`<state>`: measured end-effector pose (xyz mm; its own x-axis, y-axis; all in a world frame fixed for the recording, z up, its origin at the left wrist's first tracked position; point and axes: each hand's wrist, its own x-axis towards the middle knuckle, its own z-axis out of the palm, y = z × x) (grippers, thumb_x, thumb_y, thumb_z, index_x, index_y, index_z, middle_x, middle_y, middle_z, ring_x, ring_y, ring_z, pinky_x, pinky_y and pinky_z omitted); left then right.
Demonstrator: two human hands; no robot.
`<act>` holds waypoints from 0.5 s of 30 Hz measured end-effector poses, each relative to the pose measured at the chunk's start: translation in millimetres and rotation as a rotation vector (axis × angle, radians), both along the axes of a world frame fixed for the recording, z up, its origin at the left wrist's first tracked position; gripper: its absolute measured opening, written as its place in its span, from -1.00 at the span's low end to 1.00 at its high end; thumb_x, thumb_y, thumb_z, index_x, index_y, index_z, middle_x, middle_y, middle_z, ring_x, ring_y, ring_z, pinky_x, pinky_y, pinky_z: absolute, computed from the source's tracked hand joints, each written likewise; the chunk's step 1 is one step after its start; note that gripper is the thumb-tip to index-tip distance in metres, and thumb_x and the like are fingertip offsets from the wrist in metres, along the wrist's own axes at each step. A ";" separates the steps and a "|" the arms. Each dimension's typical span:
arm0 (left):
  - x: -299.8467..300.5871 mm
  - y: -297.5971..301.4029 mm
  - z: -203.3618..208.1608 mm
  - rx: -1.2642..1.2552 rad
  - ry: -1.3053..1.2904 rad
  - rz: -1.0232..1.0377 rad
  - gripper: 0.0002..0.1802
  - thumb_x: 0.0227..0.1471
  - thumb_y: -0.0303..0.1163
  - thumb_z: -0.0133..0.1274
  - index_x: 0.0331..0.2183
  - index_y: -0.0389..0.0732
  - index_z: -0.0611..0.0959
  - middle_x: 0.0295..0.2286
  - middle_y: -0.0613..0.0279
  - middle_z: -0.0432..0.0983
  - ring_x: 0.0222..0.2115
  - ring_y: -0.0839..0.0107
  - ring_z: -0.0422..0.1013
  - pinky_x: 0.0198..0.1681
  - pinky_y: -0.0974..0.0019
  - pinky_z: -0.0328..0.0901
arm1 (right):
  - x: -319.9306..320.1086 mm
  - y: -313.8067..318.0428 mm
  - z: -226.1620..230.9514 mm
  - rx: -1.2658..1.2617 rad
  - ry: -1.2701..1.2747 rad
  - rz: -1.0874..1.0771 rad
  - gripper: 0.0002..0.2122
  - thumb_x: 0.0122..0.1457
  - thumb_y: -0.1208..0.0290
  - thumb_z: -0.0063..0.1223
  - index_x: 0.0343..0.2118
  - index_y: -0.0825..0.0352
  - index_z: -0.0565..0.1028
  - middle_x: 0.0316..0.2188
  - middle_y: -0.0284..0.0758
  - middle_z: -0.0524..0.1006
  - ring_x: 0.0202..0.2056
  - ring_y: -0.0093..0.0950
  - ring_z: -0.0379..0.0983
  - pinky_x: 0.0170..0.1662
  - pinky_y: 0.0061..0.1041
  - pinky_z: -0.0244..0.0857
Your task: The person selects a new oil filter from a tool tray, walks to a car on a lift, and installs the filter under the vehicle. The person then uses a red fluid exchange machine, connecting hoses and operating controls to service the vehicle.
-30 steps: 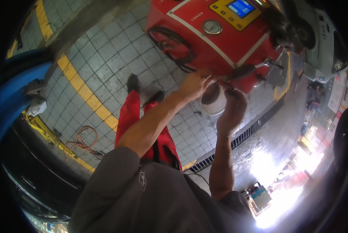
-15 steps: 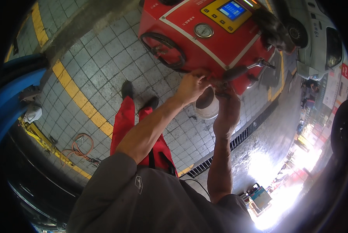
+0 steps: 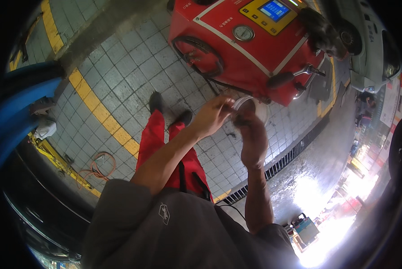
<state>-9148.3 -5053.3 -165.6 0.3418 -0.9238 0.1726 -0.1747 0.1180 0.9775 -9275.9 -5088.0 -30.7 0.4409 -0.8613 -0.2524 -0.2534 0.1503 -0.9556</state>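
My left hand is closed in a pinch over the near left rim of a white bucket. Whatever lies between its fingertips is too small to make out. Close beside it, my right hand has its fingers curled inward, with the fingertips in shadow; what they hold is hidden. The bucket stands on the floor under my hands, its inside dark. Just beyond is a red machine with a round gauge and a lit blue screen. Both hands are apart from the machine.
On the machine's near right corner lies a ratchet with a dark grip. A black hose loops on its left side. A floor grate runs at right; an orange hose lies at left. Another person crouches by a white car.
Both hands have drawn back from the machine's lower edge toward me, to above the bucket. The view has shifted slightly, moving the machine rightward in the picture.
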 end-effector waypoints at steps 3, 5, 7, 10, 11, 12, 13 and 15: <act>25.3 48.2 -26.9 0.102 -0.217 -0.139 -0.68 0.05 -0.69 0.09 -0.13 -0.22 0.53 -0.19 0.01 0.59 -0.21 0.04 0.59 -0.18 0.13 0.52 | -7.0 21.6 1.3 0.049 0.173 0.006 -0.75 0.30 0.66 0.05 0.03 0.40 0.45 0.06 -0.21 0.49 -0.03 -0.50 0.52 0.02 -0.50 0.43; 50.5 75.1 -58.4 0.423 -0.241 -0.132 -0.66 0.05 -0.70 0.03 -0.11 -0.20 0.54 -0.19 0.04 0.59 -0.22 0.03 0.58 -0.16 0.11 0.51 | -9.8 29.7 3.8 0.059 0.192 -0.028 -0.74 0.30 0.66 0.06 0.03 0.41 0.45 0.00 -0.22 0.54 -0.08 -0.52 0.54 0.01 -0.52 0.42; 77.6 95.7 -101.8 0.619 -0.314 -0.102 -0.67 0.09 -0.65 -0.03 -0.10 -0.14 0.55 -0.22 0.07 0.59 -0.23 -0.01 0.57 -0.16 0.07 0.50 | -11.6 34.0 7.8 0.055 0.247 0.019 -0.76 0.30 0.66 0.06 0.01 0.42 0.46 -0.08 -0.24 0.58 -0.10 -0.53 0.55 0.00 -0.53 0.42; 113.9 116.5 -163.5 0.577 -0.513 -0.164 -0.68 0.14 -0.58 -0.06 -0.07 -0.09 0.55 -0.23 0.07 0.61 -0.26 -0.04 0.57 -0.16 0.00 0.48 | -10.3 38.1 11.9 0.074 0.243 0.027 -0.78 0.30 0.65 0.05 0.00 0.43 0.46 -0.17 -0.25 0.61 -0.13 -0.54 0.56 -0.01 -0.53 0.42; 122.4 119.4 -176.1 0.626 -0.548 -0.167 -0.69 0.15 -0.56 -0.05 -0.07 -0.08 0.55 -0.22 0.06 0.62 -0.25 -0.03 0.57 -0.16 -0.01 0.48 | -9.6 39.5 12.0 0.098 0.237 0.021 -0.78 0.31 0.65 0.05 -0.01 0.43 0.46 -0.19 -0.25 0.62 -0.14 -0.54 0.56 -0.01 -0.53 0.42; 127.2 119.8 -183.1 0.674 -0.570 -0.180 -0.71 0.16 -0.54 -0.04 -0.07 -0.08 0.54 -0.21 0.06 0.62 -0.25 -0.03 0.57 -0.17 -0.02 0.48 | -8.7 40.8 12.0 0.094 0.236 0.016 -0.78 0.31 0.65 0.05 -0.01 0.43 0.46 -0.19 -0.25 0.62 -0.14 -0.53 0.57 -0.01 -0.53 0.42; 127.4 118.0 -185.3 0.775 -0.593 -0.184 -0.72 0.17 -0.52 -0.04 -0.07 -0.07 0.54 -0.20 0.06 0.63 -0.24 -0.03 0.57 -0.17 -0.02 0.47 | -8.2 42.4 11.4 0.106 0.243 0.015 -0.79 0.31 0.64 0.05 -0.01 0.44 0.46 -0.19 -0.25 0.62 -0.14 -0.52 0.57 -0.02 -0.53 0.43; 114.4 109.6 -179.9 0.690 -0.571 -0.271 -0.82 0.22 -0.43 -0.01 -0.12 -0.16 0.52 -0.27 -0.02 0.65 -0.30 -0.06 0.60 -0.24 -0.03 0.48 | -6.7 44.1 8.5 0.112 0.246 0.025 -0.79 0.31 0.65 0.04 -0.01 0.44 0.46 -0.20 -0.25 0.62 -0.15 -0.52 0.57 -0.02 -0.53 0.43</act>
<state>-9033.9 -4943.6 -345.5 0.1323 -0.9201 -0.3687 -0.7013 -0.3498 0.6211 -9282.6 -5044.0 -22.2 0.3755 -0.8113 -0.4481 -0.4808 0.2428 -0.8425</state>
